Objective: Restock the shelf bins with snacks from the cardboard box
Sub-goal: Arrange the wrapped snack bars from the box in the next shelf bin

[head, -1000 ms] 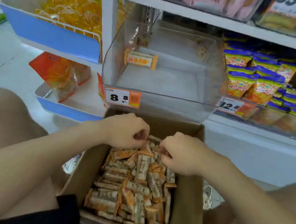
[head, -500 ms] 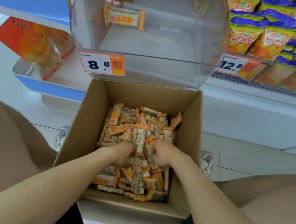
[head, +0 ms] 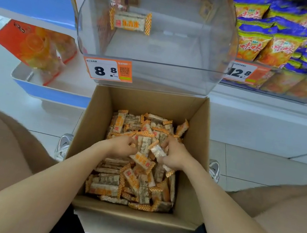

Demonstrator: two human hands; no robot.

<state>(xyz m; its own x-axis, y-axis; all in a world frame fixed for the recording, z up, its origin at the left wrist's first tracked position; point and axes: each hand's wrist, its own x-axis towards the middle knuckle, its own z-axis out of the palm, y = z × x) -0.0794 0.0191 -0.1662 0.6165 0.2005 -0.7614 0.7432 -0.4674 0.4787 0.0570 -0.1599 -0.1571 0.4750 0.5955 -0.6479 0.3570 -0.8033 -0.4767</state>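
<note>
- The fingers [head: 132, 143] of the left hand [head: 123, 146] were curled tight into the heap, gripping a few snack bars [head: 110, 185] by their orange wrapper ends.
- The right hand [head: 175, 156] had its fingers and thumb closed round a small bunch of the same bars, one pale wrapper sticking out to the left.
- Both hands sat close together over the middle of the heap, wrists angled in from the near side.
- The bars lay loose and criss-crossed in the open cardboard box [head: 95, 127], which stood on the floor between two knees, a shoe [head: 63, 144] just beside its left wall.
- Directly beyond the box hung a clear shelf bin [head: 155, 72]; a single bar [head: 130, 22] showed through its wall at the upper left.
- A price tag [head: 107, 69] reading 8.8 sat on the bin's front left corner.
- To the right, blue and yellow snack bags [head: 259, 42] filled the neighbouring bin.
- To the left, orange packets [head: 33, 46] rested on a blue-edged shelf [head: 52, 95].
</note>
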